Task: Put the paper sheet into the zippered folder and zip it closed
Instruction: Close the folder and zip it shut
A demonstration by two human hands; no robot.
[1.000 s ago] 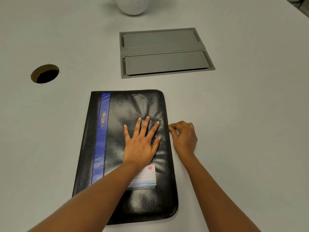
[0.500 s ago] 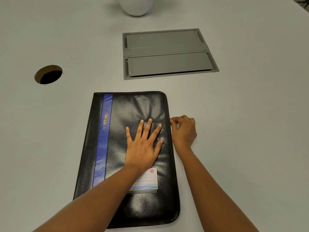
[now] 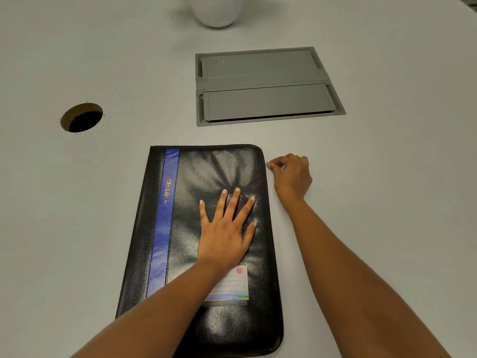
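Observation:
A black zippered folder (image 3: pixel 222 171) with a blue stripe and a small label lies closed and flat on the white table. My left hand (image 3: pixel 227 228) presses flat on its cover, fingers spread. My right hand (image 3: pixel 291 174) is beside the folder's right edge near the far right corner, with thumb and fingers pinched on the small zipper pull (image 3: pixel 267 164). No paper sheet is in sight.
A grey recessed cable hatch (image 3: pixel 265 86) sits in the table beyond the folder. A round cable hole (image 3: pixel 82 117) is at the far left. A white rounded object (image 3: pixel 216 11) stands at the far edge.
My right hand has slid along the folder's right edge away from me, toward the far right corner, pinching the zipper pull. My left hand stayed flat on the cover.

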